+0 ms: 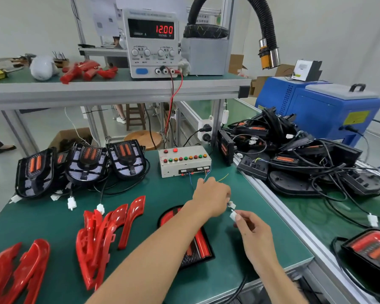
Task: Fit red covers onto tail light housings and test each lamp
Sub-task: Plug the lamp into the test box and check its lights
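Note:
A tail light with its red cover fitted [199, 246] lies on the green mat, partly hidden under my left forearm. My left hand [211, 194] pinches the small white plug [231, 204] on the thin wires from the test box [184, 160]. My right hand [250, 227] pinches the lamp's white connector [234, 215] just below that plug, a small gap between them. Loose red covers [110, 229] stand at centre left and more red covers [20, 270] lie at the lower left. Three uncovered housings [83, 163] lean at the back left.
A power supply [153, 40] reading 12.00 sits on the upper shelf, red and black leads dropping to the test box. A heap of black housings and cables [305, 154] fills the right conveyor. One covered lamp [373, 253] lies at the lower right. A blue machine [320, 110] stands behind.

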`<state>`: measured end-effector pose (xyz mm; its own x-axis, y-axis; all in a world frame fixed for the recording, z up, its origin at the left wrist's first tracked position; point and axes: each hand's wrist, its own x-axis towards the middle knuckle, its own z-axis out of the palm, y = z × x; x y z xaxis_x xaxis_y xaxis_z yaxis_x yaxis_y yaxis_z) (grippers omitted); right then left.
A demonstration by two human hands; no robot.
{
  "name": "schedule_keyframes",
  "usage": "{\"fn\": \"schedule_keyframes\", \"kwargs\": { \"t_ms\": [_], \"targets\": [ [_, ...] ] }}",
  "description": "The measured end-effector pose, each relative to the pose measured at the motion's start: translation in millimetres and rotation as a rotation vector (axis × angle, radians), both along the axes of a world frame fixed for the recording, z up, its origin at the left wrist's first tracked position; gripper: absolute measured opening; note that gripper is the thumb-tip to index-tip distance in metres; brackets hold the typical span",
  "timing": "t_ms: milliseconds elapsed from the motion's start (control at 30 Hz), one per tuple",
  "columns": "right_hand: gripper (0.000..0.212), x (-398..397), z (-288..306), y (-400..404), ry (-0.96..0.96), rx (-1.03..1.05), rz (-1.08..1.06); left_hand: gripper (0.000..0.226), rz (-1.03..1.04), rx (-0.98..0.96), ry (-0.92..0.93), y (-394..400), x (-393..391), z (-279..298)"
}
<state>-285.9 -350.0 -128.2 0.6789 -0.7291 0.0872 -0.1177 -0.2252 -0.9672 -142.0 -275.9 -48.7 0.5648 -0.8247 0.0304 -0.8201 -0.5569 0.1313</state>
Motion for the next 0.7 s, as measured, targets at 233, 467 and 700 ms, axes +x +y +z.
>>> {"fn": "schedule_keyframes", "kwargs": {
  "t_ms": [233, 467, 700],
  "targets": [
    [0.008, 4, -5, -4, -0.037, 0.027, -0.063, 0.021, -0.113, 0.095, -0.134, -18, 6, -26],
    [0.008, 10, -1, -9, -0.108, 0.081, -0.076, 0.020, -0.228, -0.113, 0.089, -1, 18, -19],
    [0.020, 0, -6, -8, -0.151, 0.034, -0.022, 0.015, -0.297, -0.148, 0.225, 13, 27, -16]
  ]
}}
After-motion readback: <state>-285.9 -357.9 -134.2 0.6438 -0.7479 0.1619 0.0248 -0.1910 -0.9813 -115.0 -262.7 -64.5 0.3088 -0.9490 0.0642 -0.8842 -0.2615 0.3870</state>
